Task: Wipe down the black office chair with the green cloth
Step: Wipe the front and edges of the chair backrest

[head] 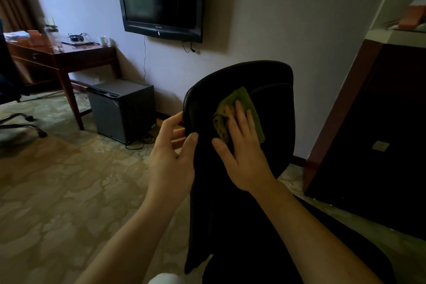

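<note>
item under work: black office chair, its backrest facing the person. the green cloth lies bunched against the upper half of the backrest, below the top edge and nearer the left edge than the right.

right hand: laid flat over the cloth, fingers straight and slightly spread, thumb off the cloth on bare upholstery. it presses and does not pinch.

left hand: grips the left edge of the backrest, thumb on the front face, fingers curled round behind the edge.

step in hand, as judged: wiping the front face of the backrest while the chair is steadied against swivel.

recommendations:
- the left-hand grip should take the push of each stroke, so the chair does not turn away.
- work in overlapping passes from the top edge downward, so loosened dust is not dragged onto cleaned surface.
- carry each pass out to both side edges and along the stitched seam near the top right corner, where dirt is likely to lodge.
- the cloth is crumpled, and spreading it flatter under the palm would give fuller contact.

the seat and lower backrest are dark and partly hidden by the forearms, so their condition cannot be told.
</note>
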### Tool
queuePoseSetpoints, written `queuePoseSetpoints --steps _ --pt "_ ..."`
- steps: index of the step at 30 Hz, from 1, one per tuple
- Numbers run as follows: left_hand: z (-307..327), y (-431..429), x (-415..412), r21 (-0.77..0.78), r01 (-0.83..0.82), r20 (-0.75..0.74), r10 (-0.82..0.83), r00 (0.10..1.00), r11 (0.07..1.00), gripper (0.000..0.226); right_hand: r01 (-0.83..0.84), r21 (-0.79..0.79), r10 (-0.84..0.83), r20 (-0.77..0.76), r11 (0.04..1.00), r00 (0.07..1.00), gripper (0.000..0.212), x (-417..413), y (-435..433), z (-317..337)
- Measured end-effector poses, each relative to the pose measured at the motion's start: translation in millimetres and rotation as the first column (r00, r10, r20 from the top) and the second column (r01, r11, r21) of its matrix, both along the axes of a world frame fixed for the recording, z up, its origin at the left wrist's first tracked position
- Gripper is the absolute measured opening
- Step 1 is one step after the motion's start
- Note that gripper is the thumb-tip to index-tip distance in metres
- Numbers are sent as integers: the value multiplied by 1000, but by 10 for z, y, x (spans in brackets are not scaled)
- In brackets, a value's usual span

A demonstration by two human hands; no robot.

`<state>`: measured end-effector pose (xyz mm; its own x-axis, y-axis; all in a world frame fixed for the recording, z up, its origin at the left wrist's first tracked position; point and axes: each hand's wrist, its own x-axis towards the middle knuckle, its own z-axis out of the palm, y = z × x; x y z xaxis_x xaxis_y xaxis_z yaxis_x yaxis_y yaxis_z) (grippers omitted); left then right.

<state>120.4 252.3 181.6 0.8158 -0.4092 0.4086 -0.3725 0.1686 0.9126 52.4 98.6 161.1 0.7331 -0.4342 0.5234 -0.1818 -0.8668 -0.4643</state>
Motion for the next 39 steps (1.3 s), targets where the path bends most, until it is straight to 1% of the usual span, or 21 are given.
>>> queuePoseSetpoints --steps 3,6,11,14,16,19,21,22,23,24,25,26,27,28,29,30,31,32,35,37,39 --pt "2 -25 31 -2 6 -6 -7 1000 1000 34 21 105 -22 6 994 1000 81 72 -91 87" --pt "-5 -50 80 12 3 -17 -3 1000 1000 34 32 188 -36 21 982 999 85 129 -115 170" --pt "-6 -116 136 1 5 -13 -5 1000 1000 37 -7 160 4 23 987 1000 94 79 -18 85" --pt "2 -138 135 7 21 -5 -21 1000 1000 52 10 143 -11 9 990 1000 97 67 -39 96" --pt "-2 -125 178 34 33 25 -34 999 999 65 22 149 -22 -5 989 1000 91 76 -72 124" --pt "88 -107 307 61 33 100 -39 994 998 75 46 148 -44 -19 988 999 89 95 -101 145" --pt "222 -112 382 81 3 198 -19 980 997 78 68 152 -67 -16 986 998 89 114 -90 138" --pt "299 -115 400 101 -38 287 8 958 994 76 79 154 -78 -12 985 997 90 129 -77 127" --pt "369 -127 415 126 -103 424 40 905 987 72 85 161 -85 -6 983 996 90 140 -66 118" --pt "434 -153 423 142 -179 596 60 800 973 66 86 178 -87 -2 980 996 89 147 -65 113" --pt "484 -190 451 143 -231 762 42 646 962 58 78 201 -80 2 977 997 87 153 -78 108" --pt "525 -234 506 146 -248 882 -12 472 958 50 65 213 -69 11 975 998 84 157 -99 107" --pt "554 -282 598 174 -251 946 -90 311 952 44 53 206 -59 25 977 998 80 158 -125 101" --pt "584 -330 705 215 -253 968 -173 180 943 41 47 180 -55 40 983 998 76 155 -155 99" --pt "603 -372 832 262 -253 965 -250 81 931 40 49 145 -56 46 988 997 73 148 -182 92" --pt "616 -399 945 307 -252 949 -315 12 918 39 58 114 -63 41 992 997 72 146 -206 82" --pt "631 -426 1032 337 -242 935 -354 -30 910 37 75 94 -79 32 993 996 72 141 -240 71" --pt "639 -446 1084 357 -226 926 -376 -45 906 35 92 93 -94 24 991 995 72 144 -274 62" --pt "639 -529 1129 367 -169 926 -377 -33 915 34 125 170 -134 38 977 990 68 173 -401 67" --pt "625 -589 1136 373 -159 920 -386 -61 914 34 136 217 -151 51 967 987 62 194 -451 82" --pt "619 -624 1189 408 -170 897 -428 -107 897 39 133 199 -147 56 971 988 62 219 -434 89"
